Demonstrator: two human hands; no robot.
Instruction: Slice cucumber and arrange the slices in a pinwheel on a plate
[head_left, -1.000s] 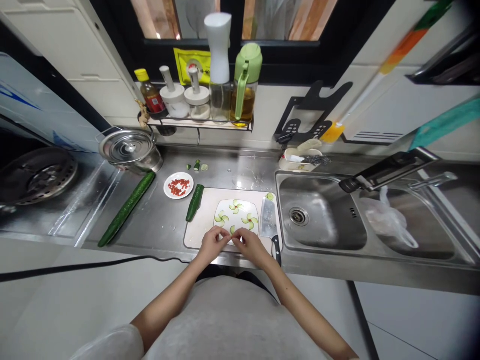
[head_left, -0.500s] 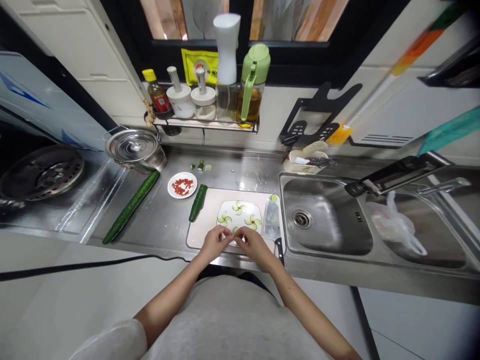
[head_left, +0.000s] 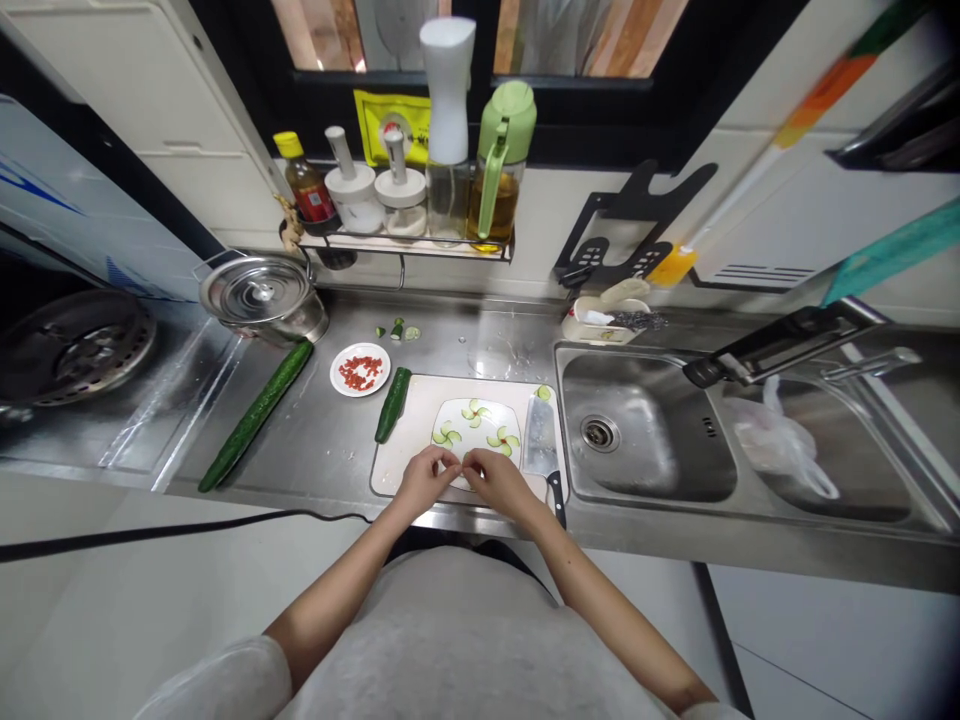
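The near edge of the white plate (head_left: 474, 441) is hidden behind the two hands, so what lies on that part cannot be made out. The pan (head_left: 71, 345) is cut off by the left side of the view, and the plastic bag (head_left: 776, 440) in the right-hand basin (head_left: 874, 490) is partly covered by a black fixture (head_left: 791, 345). The red bits (head_left: 360, 373) on the saucer (head_left: 335, 371) are too small to count.

Three pinwheels (head_left: 503, 441) of pale green slices show on the plate, each with a reddish centre, and the plate sits on the cutting board (head_left: 420, 400). There are two dark green cucumbers: a long cucumber (head_left: 255, 415) on the counter (head_left: 315, 440) and a short cucumber (head_left: 393, 405) at the board's left edge. One cleaver (head_left: 540, 435) lies to the right of the plate, with one round slice (head_left: 543, 392) by the far end of its blade. Five containers (head_left: 405, 200) stand in a row on the shelf (head_left: 420, 245).

The left hand (head_left: 447, 468) is curled, thumb and forefinger drawn close together over the plate's near edge. The right hand (head_left: 471, 470) mirrors it, fingertips just beside the left's; whether either pinches something small cannot be told
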